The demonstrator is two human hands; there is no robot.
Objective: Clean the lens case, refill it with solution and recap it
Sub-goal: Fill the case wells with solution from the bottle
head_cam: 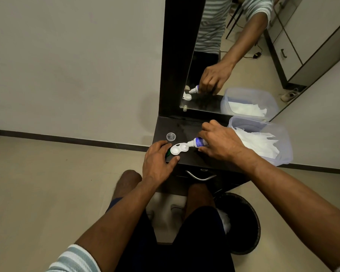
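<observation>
Fingers of my right hand [220, 142] are wrapped around the solution bottle [198, 142], tipped nearly flat so its white nozzle hangs over the right well of the lens case [178, 149]. My left hand [157, 160] rests on the near left corner of the dark table [186, 126], fingers spread loosely around the case's left side to steady it, closed on nothing that I can see; something green [168, 154] peeks from under them (probably one of the caps, though I cannot be sure). A clear round cap [171, 136] lies on the table just behind the case, well apart from the bottle. Both wells stand open and look white; I cannot tell whether either holds liquid yet. I judge I am at the refill step: cleaning seems finished, tissues sit in the plastic tub [283, 146] to the right, and filling and recapping remain.
</observation>
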